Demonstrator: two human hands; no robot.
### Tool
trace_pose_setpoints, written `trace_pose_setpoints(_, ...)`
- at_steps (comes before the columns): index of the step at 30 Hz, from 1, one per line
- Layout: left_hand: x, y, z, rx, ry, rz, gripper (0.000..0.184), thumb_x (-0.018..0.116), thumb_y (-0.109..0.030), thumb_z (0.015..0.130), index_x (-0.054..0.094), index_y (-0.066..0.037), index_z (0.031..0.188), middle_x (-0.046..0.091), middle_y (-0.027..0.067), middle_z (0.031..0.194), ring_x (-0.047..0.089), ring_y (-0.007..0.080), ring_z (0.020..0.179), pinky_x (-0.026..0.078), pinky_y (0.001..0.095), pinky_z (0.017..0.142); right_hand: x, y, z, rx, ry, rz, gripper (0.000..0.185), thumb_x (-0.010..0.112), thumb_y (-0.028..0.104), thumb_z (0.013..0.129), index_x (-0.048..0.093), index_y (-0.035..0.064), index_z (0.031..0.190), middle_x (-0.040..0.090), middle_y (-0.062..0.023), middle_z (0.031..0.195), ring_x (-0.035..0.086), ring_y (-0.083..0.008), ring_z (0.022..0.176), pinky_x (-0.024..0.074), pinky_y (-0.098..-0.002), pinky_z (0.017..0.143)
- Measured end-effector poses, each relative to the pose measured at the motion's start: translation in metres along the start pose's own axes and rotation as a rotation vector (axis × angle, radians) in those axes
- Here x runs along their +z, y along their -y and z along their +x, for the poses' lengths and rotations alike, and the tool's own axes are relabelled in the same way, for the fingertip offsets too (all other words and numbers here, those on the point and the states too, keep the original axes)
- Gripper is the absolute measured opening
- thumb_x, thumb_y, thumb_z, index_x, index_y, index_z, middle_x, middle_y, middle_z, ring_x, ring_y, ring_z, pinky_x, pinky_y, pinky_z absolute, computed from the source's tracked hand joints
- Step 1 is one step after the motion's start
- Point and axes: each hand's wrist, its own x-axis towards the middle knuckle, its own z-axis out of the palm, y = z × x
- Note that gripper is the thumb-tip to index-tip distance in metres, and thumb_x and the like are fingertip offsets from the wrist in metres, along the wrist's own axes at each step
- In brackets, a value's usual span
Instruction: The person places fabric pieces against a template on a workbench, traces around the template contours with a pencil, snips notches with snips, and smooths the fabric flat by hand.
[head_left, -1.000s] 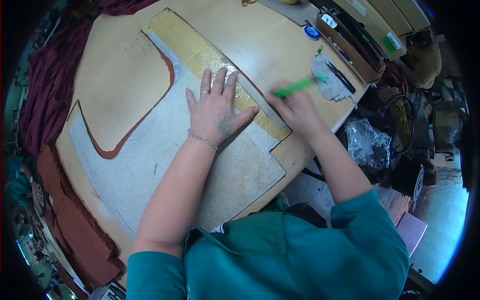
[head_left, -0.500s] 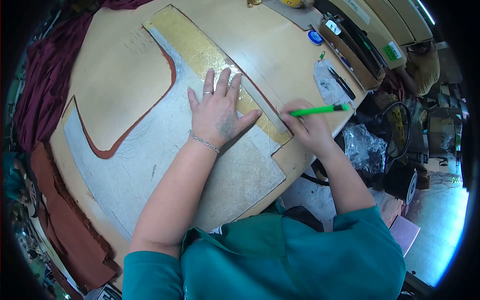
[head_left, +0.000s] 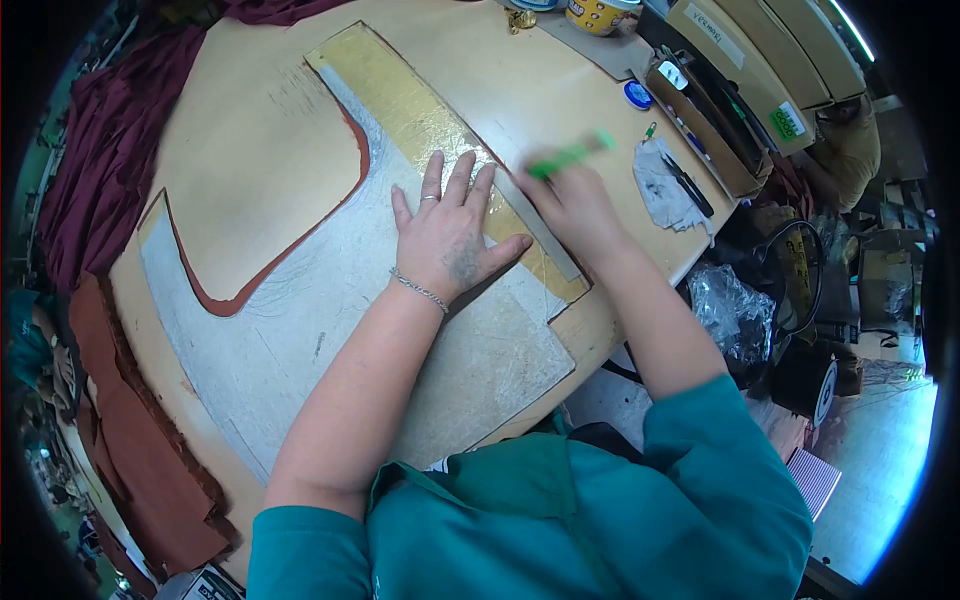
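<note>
Flat work at a table [head_left: 265,160]. A pale grey template [head_left: 300,345] lies on the tabletop, a yellow band [head_left: 385,88] running along its long straight edge; reddish-brown material [head_left: 222,308] shows as a narrow rim at its curved cut-out. The left hand [head_left: 445,238] rests palm down across template and band, fingers extended and spread, gripping nothing; 1 finger bears a ring [head_left: 429,198]. The right hand [head_left: 578,208], at the band's outer edge, has its fingers closed around 1 green pen [head_left: 573,157], tilted and motion-blurred; whether the tip touches a surface cannot be told. Farther right, a black tool [head_left: 690,188] lies on a stained white cloth [head_left: 660,190], near a round blue container [head_left: 637,95].
</note>
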Motion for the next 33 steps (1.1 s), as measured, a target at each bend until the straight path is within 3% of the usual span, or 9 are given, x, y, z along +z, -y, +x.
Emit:
trace_pose_setpoints(5, 0.000, -0.002, -0.002, 0.002, -0.005, -0.023, 0.079, 0.054, -0.061, 0.070, 0.038, -0.012, 0.130, 0.030, 0.0087, 0.138, 0.022, 0.0302, 0.130, 0.020, 0.0646, 0.095, -0.033, -0.004, -0.065, -0.032, 0.040, 0.080, 0.015, 0.064, 0.013, 0.077, 0.055, 0.0018, 0.082, 0.058, -0.0130, 0.078, 0.058, -0.0296, 0.070, 0.0450, -0.0359, 0.061)
trace_pose_setpoints(15, -0.002, -0.004, 0.002, -0.013, 0.024, 0.035, 0.083, 0.055, -0.063, 0.069, 0.036, -0.012, 0.131, 0.028, 0.0072, 0.139, 0.021, 0.0298, 0.131, 0.021, 0.0642, 0.094, 0.032, -0.006, 0.068, -0.072, -0.044, 0.154, 0.019, 0.059, 0.021, 0.079, 0.056, 0.0027, 0.086, 0.059, -0.0158, 0.081, 0.057, -0.0340, 0.076, 0.0456, -0.0388, 0.067)
trace_pose_setpoints(19, -0.003, -0.004, 0.001, -0.018, 0.027, 0.024, 0.082, 0.056, -0.061, 0.069, 0.036, -0.012, 0.131, 0.028, 0.0068, 0.139, 0.021, 0.0292, 0.131, 0.021, 0.0642, 0.094, -0.017, -0.002, -0.034, -0.060, 0.044, -0.123, 0.016, 0.058, 0.019, 0.081, 0.057, 0.0041, 0.087, 0.058, -0.0150, 0.084, 0.058, -0.0319, 0.079, 0.0457, -0.0405, 0.068)
trace_pose_setpoints(23, 0.001, -0.005, 0.001, -0.019, -0.003, 0.038, 0.082, 0.057, -0.061, 0.068, 0.036, -0.013, 0.131, 0.029, 0.0074, 0.139, 0.020, 0.0290, 0.131, 0.021, 0.0650, 0.094, -0.070, 0.012, -0.114, 0.069, 0.120, 0.077, 0.012, 0.060, 0.012, 0.079, 0.054, 0.0015, 0.081, 0.055, -0.0118, 0.076, 0.056, -0.0283, 0.073, 0.0445, -0.0345, 0.065)
trace_pose_setpoints(26, 0.000, -0.003, -0.004, 0.037, -0.106, -0.108, 0.064, 0.060, -0.045, 0.075, 0.043, -0.009, 0.125, 0.038, 0.0110, 0.132, 0.029, 0.0307, 0.126, 0.026, 0.0572, 0.096, -0.081, 0.034, -0.101, 0.017, -0.021, 0.123, 0.013, 0.060, 0.012, 0.080, 0.053, 0.0003, 0.083, 0.055, -0.0123, 0.076, 0.056, -0.0266, 0.071, 0.0435, -0.0322, 0.064)
trace_pose_setpoints(27, 0.002, 0.006, -0.007, 0.056, -0.159, -0.164, 0.059, 0.061, -0.040, 0.076, 0.045, -0.008, 0.124, 0.040, 0.0121, 0.130, 0.032, 0.0310, 0.124, 0.028, 0.0541, 0.096, -0.080, 0.037, -0.096, 0.072, -0.050, 0.134, 0.014, 0.058, 0.013, 0.081, 0.053, 0.0000, 0.084, 0.055, -0.0127, 0.076, 0.056, -0.0267, 0.071, 0.0435, -0.0318, 0.065)
trace_pose_setpoints(28, 0.000, 0.015, -0.012, 0.141, -0.300, -0.386, 0.047, 0.063, -0.025, 0.077, 0.050, -0.004, 0.117, 0.046, 0.0147, 0.123, 0.040, 0.0310, 0.116, 0.034, 0.0420, 0.095, -0.078, 0.041, -0.090, 0.125, -0.075, 0.148, 0.015, 0.057, 0.013, 0.082, 0.052, -0.0003, 0.085, 0.055, -0.0130, 0.077, 0.056, -0.0267, 0.071, 0.0434, -0.0315, 0.065)
trace_pose_setpoints(30, -0.014, 0.035, -0.050, 0.088, -0.375, -0.358, 0.044, 0.063, -0.020, 0.077, 0.051, -0.001, 0.115, 0.047, 0.0155, 0.119, 0.044, 0.0298, 0.110, 0.035, 0.0360, 0.094, -0.073, 0.041, -0.077, 0.263, -0.039, 0.180, 0.016, 0.052, 0.014, 0.084, 0.051, -0.0013, 0.087, 0.056, -0.0154, 0.080, 0.055, -0.0280, 0.073, 0.0432, -0.0316, 0.068)
trace_pose_setpoints(33, -0.044, 0.086, -0.135, -0.137, -0.439, -0.168, 0.044, 0.062, -0.018, 0.076, 0.051, 0.002, 0.113, 0.051, 0.0177, 0.112, 0.046, 0.0316, 0.105, 0.035, 0.0381, 0.092, -0.058, 0.025, -0.069, 0.267, -0.011, 0.157, 0.014, 0.049, 0.012, 0.084, 0.051, -0.0016, 0.088, 0.055, -0.0177, 0.082, 0.055, -0.0306, 0.076, 0.0429, -0.0339, 0.070)
